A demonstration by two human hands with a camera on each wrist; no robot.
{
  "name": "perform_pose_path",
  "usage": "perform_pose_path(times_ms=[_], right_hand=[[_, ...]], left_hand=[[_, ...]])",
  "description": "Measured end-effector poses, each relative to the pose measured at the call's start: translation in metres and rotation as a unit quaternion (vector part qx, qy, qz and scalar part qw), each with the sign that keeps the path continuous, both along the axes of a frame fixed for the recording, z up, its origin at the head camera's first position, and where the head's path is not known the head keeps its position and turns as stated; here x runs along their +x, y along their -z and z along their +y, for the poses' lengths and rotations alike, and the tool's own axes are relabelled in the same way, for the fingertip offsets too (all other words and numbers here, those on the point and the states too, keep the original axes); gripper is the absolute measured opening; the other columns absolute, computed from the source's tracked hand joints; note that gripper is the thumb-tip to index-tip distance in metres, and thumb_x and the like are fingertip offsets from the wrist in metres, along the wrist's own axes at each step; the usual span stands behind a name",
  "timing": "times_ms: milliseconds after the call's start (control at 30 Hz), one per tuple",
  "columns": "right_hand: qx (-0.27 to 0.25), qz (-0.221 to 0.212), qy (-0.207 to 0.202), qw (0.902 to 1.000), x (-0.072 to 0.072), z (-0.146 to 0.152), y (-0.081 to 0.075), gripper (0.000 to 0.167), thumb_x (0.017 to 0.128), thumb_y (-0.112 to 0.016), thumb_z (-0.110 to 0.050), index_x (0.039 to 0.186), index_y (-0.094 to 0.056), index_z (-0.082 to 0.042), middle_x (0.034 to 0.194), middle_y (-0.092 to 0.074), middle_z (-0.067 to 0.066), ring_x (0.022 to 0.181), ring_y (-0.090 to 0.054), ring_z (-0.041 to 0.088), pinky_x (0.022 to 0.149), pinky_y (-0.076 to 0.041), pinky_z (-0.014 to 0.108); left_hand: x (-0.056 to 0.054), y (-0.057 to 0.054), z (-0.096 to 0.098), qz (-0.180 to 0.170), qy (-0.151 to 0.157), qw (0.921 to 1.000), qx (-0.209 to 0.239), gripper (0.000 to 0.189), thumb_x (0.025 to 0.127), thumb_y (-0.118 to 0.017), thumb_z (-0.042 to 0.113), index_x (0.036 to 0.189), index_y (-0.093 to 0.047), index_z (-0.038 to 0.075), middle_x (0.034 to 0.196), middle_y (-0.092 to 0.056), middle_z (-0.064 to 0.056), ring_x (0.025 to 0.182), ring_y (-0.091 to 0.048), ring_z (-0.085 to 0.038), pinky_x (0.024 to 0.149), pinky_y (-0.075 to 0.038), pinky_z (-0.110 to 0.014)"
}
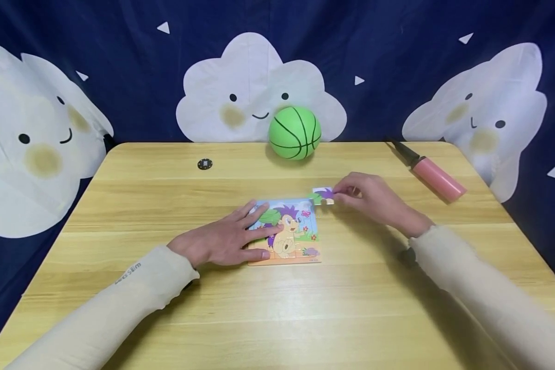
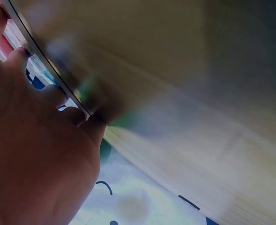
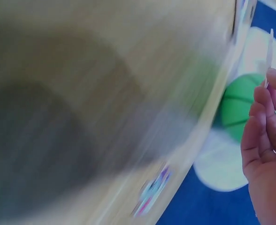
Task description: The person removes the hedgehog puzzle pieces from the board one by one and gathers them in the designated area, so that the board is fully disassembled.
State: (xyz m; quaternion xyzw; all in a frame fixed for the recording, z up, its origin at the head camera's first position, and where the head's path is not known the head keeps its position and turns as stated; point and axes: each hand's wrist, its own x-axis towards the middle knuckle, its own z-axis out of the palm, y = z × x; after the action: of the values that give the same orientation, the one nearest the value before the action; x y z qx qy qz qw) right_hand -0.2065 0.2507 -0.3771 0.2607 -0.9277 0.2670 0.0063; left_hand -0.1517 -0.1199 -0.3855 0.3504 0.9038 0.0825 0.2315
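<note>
A square jigsaw puzzle (image 1: 295, 231) with a purple-spined cartoon hedgehog lies flat on the table. My left hand (image 1: 224, 239) rests on its left side, fingers spread and straight across the picture; in the left wrist view the same hand (image 2: 44, 136) lies along the puzzle's edge. Just beyond the puzzle's upper right corner, my right hand (image 1: 370, 199) pinches a puzzle piece (image 1: 324, 195) printed purple and green between thumb and fingertips. Seen edge-on in the right wrist view, the thin piece sticks out of the right hand (image 3: 269, 136).
Toward the back edge of the wooden table (image 1: 277, 313) sits a green basketball (image 1: 295, 133). A black round chip (image 1: 205, 164) lies at the back left. At the back right is a pink cylinder with a black handle (image 1: 437, 177). A dark blue cloud-patterned curtain (image 1: 134, 67) hangs behind.
</note>
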Motion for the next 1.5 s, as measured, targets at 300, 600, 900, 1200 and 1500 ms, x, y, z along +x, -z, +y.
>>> perform_pose_path(times_ms=[300,600,900,1200,1500], right_hand=[[0.009,0.022,0.022,0.9995,0.004,0.047,0.007,0.011,0.100,-0.082,-0.016,0.111,-0.084,-0.013,0.095,-0.078,-0.001,0.085,-0.066,0.015,0.077,-0.057,0.029],[-0.004,0.022,0.038,0.9990,0.004,0.074,0.011,0.012,0.098,-0.084,-0.015,0.109,-0.085,-0.014,0.097,-0.079,-0.002,0.084,-0.064,0.009,0.077,-0.051,0.013],[0.014,0.008,0.036,0.9992,0.004,0.078,0.013,0.013,0.097,-0.085,-0.017,0.109,-0.085,-0.015,0.093,-0.075,-0.003,0.082,-0.056,0.011,0.071,-0.043,0.019],[0.033,-0.020,0.036,0.9986,0.003,0.076,0.017,0.016,0.096,-0.087,-0.021,0.111,-0.086,-0.016,0.098,-0.077,-0.003,0.085,-0.057,0.013,0.073,-0.043,0.021],[0.056,-0.021,0.042,0.9973,0.001,0.074,0.017,0.014,0.096,-0.087,-0.020,0.110,-0.085,-0.016,0.095,-0.075,-0.003,0.084,-0.058,0.014,0.074,-0.046,0.025]], left_hand=[[0.000,0.001,0.000,0.002,0.002,1.0000,0.003,0.068,0.109,-0.047,0.070,0.170,-0.026,0.051,0.186,0.005,-0.001,0.172,0.007,-0.033,0.135,-0.026,-0.064],[0.000,0.001,-0.001,0.003,0.001,1.0000,0.005,0.067,0.109,-0.049,0.068,0.170,-0.028,0.050,0.186,0.005,-0.001,0.172,0.007,-0.033,0.135,-0.026,-0.062],[0.000,0.000,0.000,0.001,-0.002,1.0000,0.002,0.068,0.109,-0.048,0.070,0.170,-0.026,0.051,0.186,0.006,0.000,0.172,0.008,-0.032,0.135,-0.026,-0.062],[0.001,-0.001,0.000,0.000,-0.002,1.0000,0.007,0.067,0.109,-0.048,0.069,0.170,-0.027,0.051,0.186,0.005,0.000,0.172,0.009,-0.031,0.135,-0.025,-0.061],[0.000,0.000,0.000,0.001,-0.003,1.0000,0.003,0.068,0.109,-0.048,0.069,0.170,-0.027,0.052,0.186,0.005,0.000,0.172,0.008,-0.032,0.135,-0.025,-0.062]])
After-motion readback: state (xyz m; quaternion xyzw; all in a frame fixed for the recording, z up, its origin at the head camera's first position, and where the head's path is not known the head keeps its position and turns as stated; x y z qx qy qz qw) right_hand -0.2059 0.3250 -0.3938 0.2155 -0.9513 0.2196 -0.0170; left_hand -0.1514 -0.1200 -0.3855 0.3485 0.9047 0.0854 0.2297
